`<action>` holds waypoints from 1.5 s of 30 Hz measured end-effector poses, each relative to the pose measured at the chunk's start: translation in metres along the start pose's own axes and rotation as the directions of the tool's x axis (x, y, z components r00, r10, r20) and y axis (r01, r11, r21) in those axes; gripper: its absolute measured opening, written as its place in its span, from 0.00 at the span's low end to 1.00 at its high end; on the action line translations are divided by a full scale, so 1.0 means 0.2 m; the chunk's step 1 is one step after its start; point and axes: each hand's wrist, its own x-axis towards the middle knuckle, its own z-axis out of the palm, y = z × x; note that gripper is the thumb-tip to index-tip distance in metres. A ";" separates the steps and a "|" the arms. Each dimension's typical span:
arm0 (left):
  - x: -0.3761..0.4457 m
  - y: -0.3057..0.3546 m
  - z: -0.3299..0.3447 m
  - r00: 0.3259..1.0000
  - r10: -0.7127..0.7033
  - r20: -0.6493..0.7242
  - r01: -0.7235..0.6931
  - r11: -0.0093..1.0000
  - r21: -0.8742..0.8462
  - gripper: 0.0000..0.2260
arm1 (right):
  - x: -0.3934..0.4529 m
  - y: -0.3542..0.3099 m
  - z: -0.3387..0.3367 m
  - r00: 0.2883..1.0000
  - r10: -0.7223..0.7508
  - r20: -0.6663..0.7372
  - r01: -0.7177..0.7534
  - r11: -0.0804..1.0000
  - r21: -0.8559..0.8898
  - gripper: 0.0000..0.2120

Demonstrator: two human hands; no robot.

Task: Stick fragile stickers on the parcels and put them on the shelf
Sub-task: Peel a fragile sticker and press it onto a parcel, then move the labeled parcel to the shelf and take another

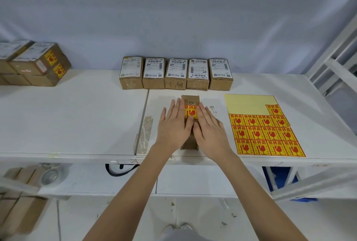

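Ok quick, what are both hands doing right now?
Left hand: open, flat on the parcel.
Right hand: open, pressing by the fragile sticker.

Bright, even, diffuse light fills the scene; shadows on the desk [77, 117] are faint. Wide-angle distortion bends the edges. Focus is slightly soft throughout, blurrier toward the lower corners.
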 end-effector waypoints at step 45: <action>0.15 -0.58 -0.53 0.689 -0.724 0.031 0.640 0.588 -0.495 0.45 | 0.77 -0.56 0.07 0.969 -0.138 0.202 0.134 0.990 0.037 0.11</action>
